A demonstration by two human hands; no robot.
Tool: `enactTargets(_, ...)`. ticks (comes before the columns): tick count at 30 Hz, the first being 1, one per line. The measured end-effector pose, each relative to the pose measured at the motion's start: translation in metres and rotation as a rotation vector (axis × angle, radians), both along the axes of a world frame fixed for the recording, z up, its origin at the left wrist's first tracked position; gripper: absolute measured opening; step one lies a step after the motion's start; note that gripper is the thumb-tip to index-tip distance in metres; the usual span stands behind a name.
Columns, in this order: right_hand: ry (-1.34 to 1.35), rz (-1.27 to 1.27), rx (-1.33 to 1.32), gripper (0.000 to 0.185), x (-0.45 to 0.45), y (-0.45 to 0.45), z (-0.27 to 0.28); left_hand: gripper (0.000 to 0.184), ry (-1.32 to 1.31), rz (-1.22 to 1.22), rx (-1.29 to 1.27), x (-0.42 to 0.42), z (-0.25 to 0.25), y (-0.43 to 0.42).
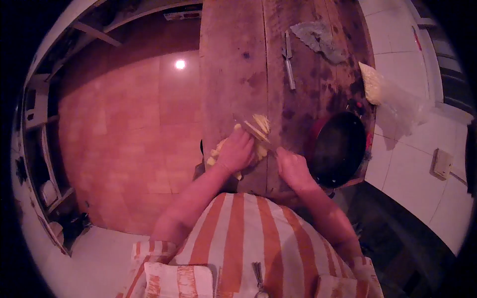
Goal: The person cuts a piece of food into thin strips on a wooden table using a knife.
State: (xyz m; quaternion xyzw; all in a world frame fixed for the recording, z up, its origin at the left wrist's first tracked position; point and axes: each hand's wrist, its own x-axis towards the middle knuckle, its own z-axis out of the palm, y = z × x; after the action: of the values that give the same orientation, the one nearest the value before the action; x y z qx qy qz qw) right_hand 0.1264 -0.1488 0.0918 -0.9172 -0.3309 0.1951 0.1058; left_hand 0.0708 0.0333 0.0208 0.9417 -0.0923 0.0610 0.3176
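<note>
My right hand point(293, 168) is wrapped round the handle of a knife point(259, 134), whose blade points away and to the left over the wooden table. My left hand point(237, 153) is bent with fingertips beside the blade, holding down yellow pieces that look like potato. Thin yellow sticks point(262, 122) lie in a small bundle just beyond the blade. Thicker yellow pieces point(212, 160) spread round and under my left hand, which partly hides them.
A dark pan point(340, 149) with a red outside stands right of my right hand. Farther off lie a peeler point(289, 67) and a crumpled plastic bag point(318, 40). A clear bag with yellow contents point(370, 84) lies at the table's right edge, by white tiles.
</note>
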Motion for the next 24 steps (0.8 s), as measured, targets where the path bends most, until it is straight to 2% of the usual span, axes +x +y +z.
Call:
enactTargets(2, 0.015, 0.009, -0.029, 0.009, 0.001, 0.002, 0.004, 0.045, -0.149, 0.041, 0.018, 0.002, 0.001, 0.001)
enactTargets(5, 0.041, 0.010, -0.056, 0.010, 0.002, 0.006, 0.008, 0.045, -0.182, 0.040, -0.002, 0.004, 0.002, 0.002)
enactTargets(8, 0.044, 0.022, 0.006, 0.011, 0.005, 0.008, 0.004, 0.043, -0.196, 0.032, -0.002, 0.005, 0.003, 0.002)
enactTargets(11, 0.042, 0.030, -0.081, 0.012, 0.009, 0.016, -0.012, 0.046, -0.102, 0.017, -0.018, 0.003, 0.001, 0.003)
enactTargets(14, -0.014, 0.044, -0.044, 0.011, 0.012, 0.013, -0.036, 0.047, -0.052, 0.005, 0.003, 0.001, -0.005, 0.002)
enactTargets(16, -0.056, 0.014, 0.120, 0.009, 0.008, 0.007, -0.037, 0.047, -0.046, 0.005, 0.036, 0.004, 0.002, -0.001)
enactTargets(18, -0.077, -0.058, 0.175, 0.009, 0.005, 0.012, -0.036, 0.048, -0.053, 0.013, 0.083, 0.007, 0.001, 0.002)
enactTargets(19, -0.089, -0.133, 0.229, 0.008, 0.006, 0.015, -0.035, 0.049, -0.096, 0.020, 0.037, 0.006, -0.003, 0.002)
enactTargets(21, -0.046, -0.099, 0.201, 0.009, 0.004, 0.015, -0.021, 0.050, -0.122, 0.011, -0.021, 0.002, 0.002, 0.001)
enactTargets(23, -0.026, -0.073, 0.171, 0.010, 0.002, 0.008, -0.003, 0.033, -0.147, 0.057, -0.006, 0.006, 0.019, 0.002)
enactTargets(24, 0.020, -0.037, 0.078, 0.010, 0.002, 0.006, 0.003, 0.033, -0.154, 0.055, -0.006, 0.009, 0.018, 0.002)
